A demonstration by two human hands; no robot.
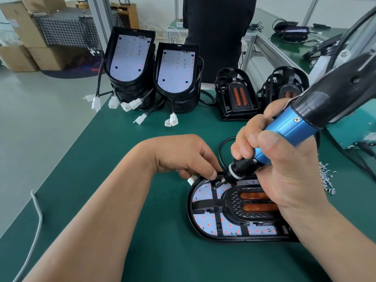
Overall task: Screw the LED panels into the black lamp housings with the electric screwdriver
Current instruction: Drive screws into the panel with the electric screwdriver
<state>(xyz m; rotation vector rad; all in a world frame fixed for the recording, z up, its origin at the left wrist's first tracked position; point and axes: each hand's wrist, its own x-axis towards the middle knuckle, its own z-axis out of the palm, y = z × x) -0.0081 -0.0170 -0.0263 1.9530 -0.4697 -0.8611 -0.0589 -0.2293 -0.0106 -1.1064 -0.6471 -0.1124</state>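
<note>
Black housing stacks [130, 64] behind lamp housing [234, 238], loose screws [327, 176] right of electric screwdriver [293, 127].

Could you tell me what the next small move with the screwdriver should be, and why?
Probably run the electric screwdriver and press along its bit: the bit tip already sits on a screw point of the LED panel, the right hand grips the tool, and the left hand rests at the lamp housing rim beside it.
</note>
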